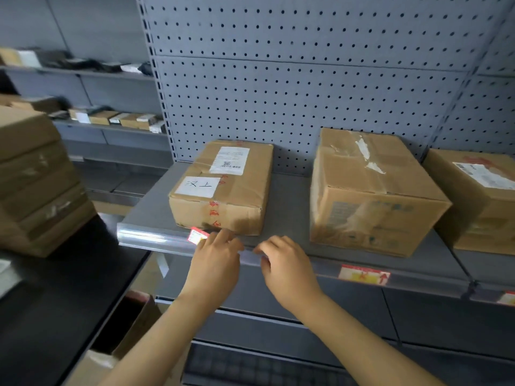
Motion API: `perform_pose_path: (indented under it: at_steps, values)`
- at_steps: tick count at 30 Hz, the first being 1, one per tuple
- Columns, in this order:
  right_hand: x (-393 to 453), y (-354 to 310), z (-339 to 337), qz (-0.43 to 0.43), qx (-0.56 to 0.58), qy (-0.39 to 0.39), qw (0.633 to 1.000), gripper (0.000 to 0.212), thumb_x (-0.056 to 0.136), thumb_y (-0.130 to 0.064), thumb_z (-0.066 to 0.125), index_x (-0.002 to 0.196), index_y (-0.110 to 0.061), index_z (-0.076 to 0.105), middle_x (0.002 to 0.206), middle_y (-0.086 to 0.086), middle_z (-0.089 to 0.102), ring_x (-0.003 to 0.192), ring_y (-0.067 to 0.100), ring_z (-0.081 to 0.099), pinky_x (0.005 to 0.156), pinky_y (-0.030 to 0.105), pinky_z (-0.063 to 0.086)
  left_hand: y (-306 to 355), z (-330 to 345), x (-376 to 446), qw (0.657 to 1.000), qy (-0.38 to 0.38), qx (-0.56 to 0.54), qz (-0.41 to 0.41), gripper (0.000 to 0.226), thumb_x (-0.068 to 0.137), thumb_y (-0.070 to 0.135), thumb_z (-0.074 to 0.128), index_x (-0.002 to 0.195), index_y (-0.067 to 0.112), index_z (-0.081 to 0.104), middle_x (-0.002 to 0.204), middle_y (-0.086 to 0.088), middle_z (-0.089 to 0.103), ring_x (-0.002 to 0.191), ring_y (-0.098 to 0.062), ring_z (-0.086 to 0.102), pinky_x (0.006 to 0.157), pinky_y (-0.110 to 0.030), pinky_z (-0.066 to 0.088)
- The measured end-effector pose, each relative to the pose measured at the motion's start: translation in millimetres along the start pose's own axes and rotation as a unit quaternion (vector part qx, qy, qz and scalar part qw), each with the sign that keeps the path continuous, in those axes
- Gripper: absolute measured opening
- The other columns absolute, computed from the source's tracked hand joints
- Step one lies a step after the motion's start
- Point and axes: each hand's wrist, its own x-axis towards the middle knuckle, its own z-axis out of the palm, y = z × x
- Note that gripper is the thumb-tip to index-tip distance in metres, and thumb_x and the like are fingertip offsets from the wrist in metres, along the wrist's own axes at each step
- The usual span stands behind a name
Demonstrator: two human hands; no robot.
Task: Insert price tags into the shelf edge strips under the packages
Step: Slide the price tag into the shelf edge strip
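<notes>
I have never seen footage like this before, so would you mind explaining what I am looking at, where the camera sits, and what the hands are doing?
There is no machine here. The single picture comes from a wide-angle camera worn on a person's head, looking forward and down at their own two bare hands.

They stand at a grey shelf with a pegboard back. On it sit three cardboard packages: a flat one with white labels, a taller one and a third at the right edge.

Along the shelf's front runs a clear plastic edge strip. The left hand pinches a small red and white price tag at the strip, under the flat package. The right hand has its fingers curled on the strip beside it. Another tag already sits under the taller package.
</notes>
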Motion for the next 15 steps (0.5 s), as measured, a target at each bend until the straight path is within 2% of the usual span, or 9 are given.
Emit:
perform_pose_path:
  at_steps: [5, 8, 12, 15]
  values:
    - [21, -53, 30, 0.05, -0.021, 0.041, 0.998, 0.011, 0.072, -0.009, 0.072, 0.08, -0.016, 0.066, 0.077, 0.002, 0.064, 0.074, 0.027, 0.059, 0.06, 0.038, 0.05, -58, -20, 2, 0.999, 0.017, -0.006, 0.03, 0.031, 0.059, -0.003, 0.075, 0.082, 0.016, 0.066, 0.094, -0.008, 0.065, 0.075, -0.031, 0.06, 0.061, -0.037, 0.049]
    - [28, -72, 42, 0.088, -0.045, 0.062, 0.993, 0.011, 0.073, -0.013, 0.075, 0.079, -0.016, 0.067, 0.077, 0.001, 0.064, 0.072, 0.025, 0.058, 0.059, 0.034, 0.047, -85, -26, 2, 0.999, 0.017, -0.016, 0.037, 0.035, 0.061, -0.004, 0.073, 0.089, 0.015, 0.065, 0.1, -0.008, 0.064, 0.077, -0.03, 0.06, 0.065, -0.038, 0.05]
    - [30, -83, 48, 0.127, -0.062, 0.066, 0.988, 0.009, 0.076, -0.014, 0.074, 0.081, -0.018, 0.067, 0.081, 0.0, 0.064, 0.076, 0.023, 0.058, 0.063, 0.035, 0.047, -100, -28, 2, 0.998, 0.013, -0.036, 0.046, 0.037, 0.063, -0.006, 0.07, 0.095, 0.013, 0.064, 0.099, -0.011, 0.063, 0.073, -0.032, 0.059, 0.057, -0.038, 0.049]
    - [33, -84, 47, 0.13, -0.069, 0.059, 0.987, 0.012, 0.075, -0.01, 0.074, 0.078, -0.018, 0.065, 0.079, -0.001, 0.063, 0.076, 0.022, 0.057, 0.063, 0.035, 0.047, -104, -27, 6, 0.997, 0.015, -0.048, 0.06, 0.03, 0.064, -0.007, 0.07, 0.087, 0.012, 0.064, 0.089, -0.01, 0.064, 0.064, -0.03, 0.057, 0.05, -0.032, 0.039]
